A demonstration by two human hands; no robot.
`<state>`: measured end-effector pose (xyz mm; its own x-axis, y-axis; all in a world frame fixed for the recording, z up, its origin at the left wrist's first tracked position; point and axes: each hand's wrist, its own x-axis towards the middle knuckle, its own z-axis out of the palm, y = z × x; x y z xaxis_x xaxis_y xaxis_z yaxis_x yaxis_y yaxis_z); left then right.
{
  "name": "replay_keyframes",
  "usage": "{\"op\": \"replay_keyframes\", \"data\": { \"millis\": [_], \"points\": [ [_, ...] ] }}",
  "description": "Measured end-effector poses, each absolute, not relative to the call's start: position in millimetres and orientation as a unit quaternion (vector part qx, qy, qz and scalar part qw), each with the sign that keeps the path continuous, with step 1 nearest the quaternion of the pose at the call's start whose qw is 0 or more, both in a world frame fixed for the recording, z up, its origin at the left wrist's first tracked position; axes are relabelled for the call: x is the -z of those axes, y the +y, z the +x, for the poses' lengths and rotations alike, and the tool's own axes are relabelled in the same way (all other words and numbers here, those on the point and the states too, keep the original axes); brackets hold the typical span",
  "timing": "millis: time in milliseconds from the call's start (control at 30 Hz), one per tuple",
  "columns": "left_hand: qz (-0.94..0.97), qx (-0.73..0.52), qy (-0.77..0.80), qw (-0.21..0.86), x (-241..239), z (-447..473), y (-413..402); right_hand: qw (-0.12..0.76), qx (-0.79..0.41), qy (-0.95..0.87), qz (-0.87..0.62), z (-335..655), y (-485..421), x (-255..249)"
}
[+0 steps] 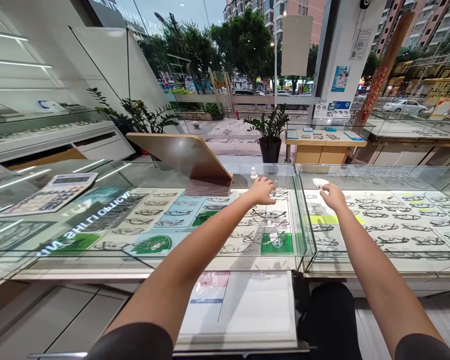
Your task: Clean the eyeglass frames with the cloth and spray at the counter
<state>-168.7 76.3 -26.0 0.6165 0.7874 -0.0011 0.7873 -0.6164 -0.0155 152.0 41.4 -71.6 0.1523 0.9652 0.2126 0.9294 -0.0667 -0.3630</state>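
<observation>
My left hand is over the glass display counter, its fingers apart and slightly bent. Just beyond its knuckles stands a small white-topped bottle; the hand hides the lower part, and contact between them is unclear. Pinched in the fingertips of my right hand is a crumpled white tissue, held above the right-hand case. Beneath the glass, rows of eyeglasses lie under both hands, among them a dark-framed pair below my left hand.
A wood-edged mirror leans back on its stand left of my left hand. Farther left lies a large calculator. Below the counter, a white drawer is pulled out towards me. A potted plant stands beyond the counter, by the window.
</observation>
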Motion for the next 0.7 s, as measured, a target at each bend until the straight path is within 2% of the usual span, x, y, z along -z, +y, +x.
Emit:
{"op": "replay_keyframes", "data": {
  "millis": [100,267,367,500,700],
  "points": [
    [-0.893,0.009,-0.450,0.003,17.5,-169.8,64.8,0.216,-0.031,-0.648,-0.730,152.2,43.1,75.0],
    [-0.887,0.131,-0.441,-0.035,-4.9,-187.4,4.6,0.211,-0.017,-0.652,-0.728,152.0,48.2,77.6],
    [-0.918,0.095,-0.378,-0.079,-8.1,-206.0,-41.9,0.203,-0.015,-0.654,-0.729,150.2,50.8,77.7],
    [-0.916,0.048,-0.398,-0.024,6.0,-219.3,-75.0,0.199,-0.019,-0.657,-0.727,147.0,52.3,77.2],
    [-0.902,0.075,-0.424,0.030,25.8,-212.3,-60.6,0.206,-0.030,-0.660,-0.722,144.9,52.4,77.6]
  ]
}}
